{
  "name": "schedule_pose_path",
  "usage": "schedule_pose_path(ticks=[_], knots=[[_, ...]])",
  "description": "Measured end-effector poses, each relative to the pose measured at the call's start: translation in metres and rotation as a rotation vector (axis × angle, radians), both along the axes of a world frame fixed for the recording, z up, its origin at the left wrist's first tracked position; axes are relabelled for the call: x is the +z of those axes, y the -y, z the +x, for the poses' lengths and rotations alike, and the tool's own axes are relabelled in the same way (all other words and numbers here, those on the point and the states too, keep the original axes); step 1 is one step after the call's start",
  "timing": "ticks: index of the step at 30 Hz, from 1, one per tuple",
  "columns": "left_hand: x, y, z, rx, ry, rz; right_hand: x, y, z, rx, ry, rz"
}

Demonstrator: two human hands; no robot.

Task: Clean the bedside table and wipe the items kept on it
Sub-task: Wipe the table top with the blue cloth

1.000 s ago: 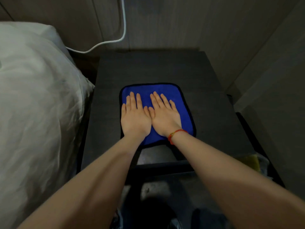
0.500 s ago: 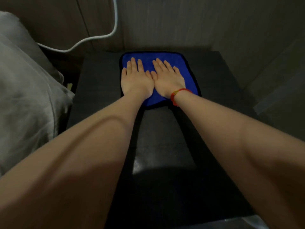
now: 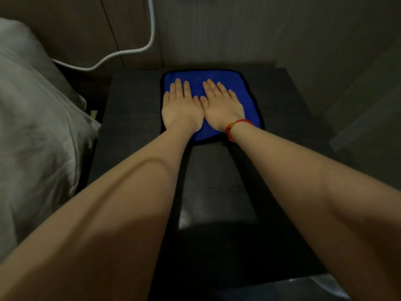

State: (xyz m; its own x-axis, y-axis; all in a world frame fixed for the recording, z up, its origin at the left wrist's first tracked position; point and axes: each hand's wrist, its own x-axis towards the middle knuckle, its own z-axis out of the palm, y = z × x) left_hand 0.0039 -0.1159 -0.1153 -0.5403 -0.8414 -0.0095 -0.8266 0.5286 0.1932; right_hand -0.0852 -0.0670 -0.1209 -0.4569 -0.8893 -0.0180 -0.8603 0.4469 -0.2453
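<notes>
Blue cloth [image 3: 249, 98]: flat at the far edge of the dark surface [image 3: 134, 118]. My left hand [image 3: 181, 107] and right hand [image 3: 221, 105]: side by side, fingers straight, pressing it, no grip closed.

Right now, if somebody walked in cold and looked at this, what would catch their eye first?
The bright blue cloth stands out, spread flat at the far end of the dark bedside table, close to the wall. The left hand and the right hand press on it side by side, fingers straight, with a red bracelet on the right wrist. A white cable curves down the wall above the pale bedding on the left.
</notes>
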Motion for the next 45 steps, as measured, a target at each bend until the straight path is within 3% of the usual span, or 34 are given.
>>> schedule_pose_path(ticks=[23,33,45], knots=[[-0.009,-0.195,0.112,0.005,-0.024,0.032,-0.007,-0.2,0.116,-0.004,-0.003,-0.015],[-0.007,-0.17,0.096,0.002,-0.013,0.02,-0.007,-0.174,0.096,0.01,0.007,-0.011],[-0.005,-0.05,-0.004,-0.016,-0.003,-0.002,0.001,-0.057,-0.001,-0.005,0.009,0.002]])
